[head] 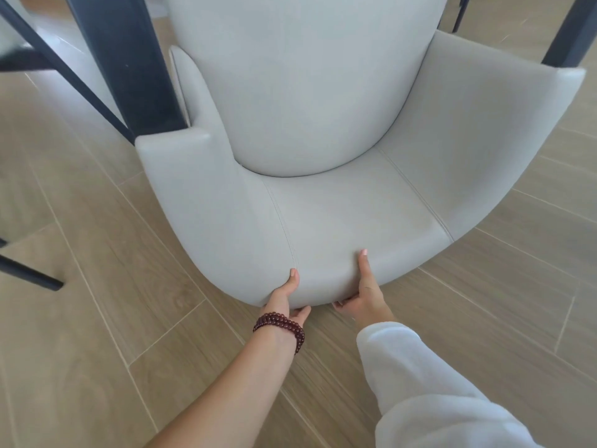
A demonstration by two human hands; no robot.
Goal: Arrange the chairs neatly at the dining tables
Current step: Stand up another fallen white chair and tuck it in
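Observation:
A light grey upholstered chair (323, 205) with a curved wraparound back fills the middle of the head view, seen from above and behind. Its seat cushion (307, 92) points away from me toward the table. My left hand (286, 295) grips the top rim of the chair back, thumb on the inner side and fingers under the outer side. My right hand (365, 292) grips the same rim just to the right, thumb pointing up over the edge. A dark bead bracelet sits on my left wrist and a white sleeve covers my right arm.
A dark table leg (129, 66) stands at the chair's left armrest and another (568, 30) at the upper right. Thin dark legs of another chair (32, 276) show at the left edge. The floor is light wood-look tile (113, 318).

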